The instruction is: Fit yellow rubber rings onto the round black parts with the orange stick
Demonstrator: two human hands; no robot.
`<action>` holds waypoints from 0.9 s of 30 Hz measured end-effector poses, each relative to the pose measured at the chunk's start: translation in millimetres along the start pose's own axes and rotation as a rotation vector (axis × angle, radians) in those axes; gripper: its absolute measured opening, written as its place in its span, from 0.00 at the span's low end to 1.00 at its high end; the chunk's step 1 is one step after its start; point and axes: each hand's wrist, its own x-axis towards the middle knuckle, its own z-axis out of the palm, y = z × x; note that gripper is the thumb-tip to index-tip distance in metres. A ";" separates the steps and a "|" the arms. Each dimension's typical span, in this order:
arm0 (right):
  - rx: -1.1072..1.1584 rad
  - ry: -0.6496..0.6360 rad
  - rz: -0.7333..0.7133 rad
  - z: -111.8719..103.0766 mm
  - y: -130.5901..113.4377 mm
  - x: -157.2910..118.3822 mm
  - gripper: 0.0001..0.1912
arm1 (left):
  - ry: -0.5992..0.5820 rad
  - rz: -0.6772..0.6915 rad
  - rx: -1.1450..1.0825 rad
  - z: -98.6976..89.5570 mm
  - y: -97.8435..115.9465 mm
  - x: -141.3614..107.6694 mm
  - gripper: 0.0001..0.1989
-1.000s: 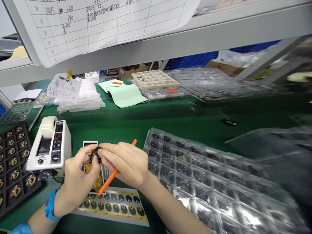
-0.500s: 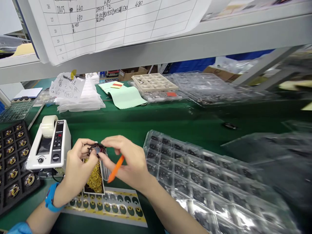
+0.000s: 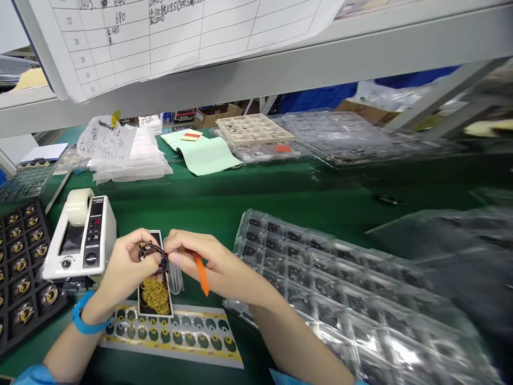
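Note:
My left hand pinches a small dark ring-shaped part between thumb and fingers. My right hand meets it from the other side, fingertips on the part, while an orange plastic stick hangs point-down from that hand. Just below the hands lies a black card with a heap of thin gold rings on it. A narrow clear strip stands beside the card. A sheet of round dark-and-gold stickers lies nearer me.
To the left are a white tape dispenser and a black tray of gold-ringed parts. A large clear blister tray lies to the right. Farther back are a beige tray, green paper and papers, under a grey shelf.
The orange stick has swung from a slanting position to hanging nearly straight down. My hands have turned the dark part slightly. The view has shifted slightly.

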 end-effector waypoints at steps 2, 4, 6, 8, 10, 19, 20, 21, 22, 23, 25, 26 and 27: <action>-0.048 -0.015 -0.037 0.9 -0.9 -0.5 0.07 | 0.027 0.022 0.068 -0.6 -0.1 -0.9 0.06; -0.082 -0.020 -0.048 3.3 -0.8 -0.3 0.09 | 0.062 0.051 0.132 -0.4 -0.2 -1.0 0.05; -0.071 -0.014 -0.036 6.9 0.9 0.7 0.13 | 0.079 0.069 0.170 0.3 -0.2 -0.1 0.04; -0.007 -0.011 -0.020 9.9 3.6 1.7 0.17 | 0.081 0.077 0.179 0.5 0.0 1.5 0.04; 0.059 -0.025 0.010 10.3 6.1 1.9 0.19 | 0.077 0.082 0.149 -0.2 0.3 3.1 0.04; -0.085 0.007 0.138 -0.8 11.1 -4.7 0.17 | -0.026 0.163 0.101 -2.4 -3.9 7.2 0.09; -0.093 0.022 0.143 0.3 12.2 -4.2 0.18 | -0.021 0.200 0.153 -2.7 -5.4 8.2 0.09; -0.086 0.037 0.157 1.7 13.5 -3.2 0.20 | -0.014 0.240 0.206 -3.2 -7.3 9.5 0.09; -0.065 0.049 0.181 3.3 14.9 -2.0 0.22 | -0.004 0.282 0.255 -3.8 -9.4 11.0 0.09; -0.028 0.064 0.218 4.6 16.3 -0.5 0.24 | 0.010 0.322 0.296 -4.7 -11.7 12.5 0.08; 0.060 0.119 0.306 6.0 18.6 2.4 0.28 | 0.064 0.406 0.360 -6.4 -17.1 15.4 0.07; 0.095 0.153 0.341 6.0 19.2 3.6 0.29 | 0.108 0.465 0.401 -7.2 -20.2 16.5 0.06; 0.125 0.186 0.365 5.8 19.2 4.4 0.29 | 0.155 0.536 0.449 -7.7 -23.4 17.4 0.04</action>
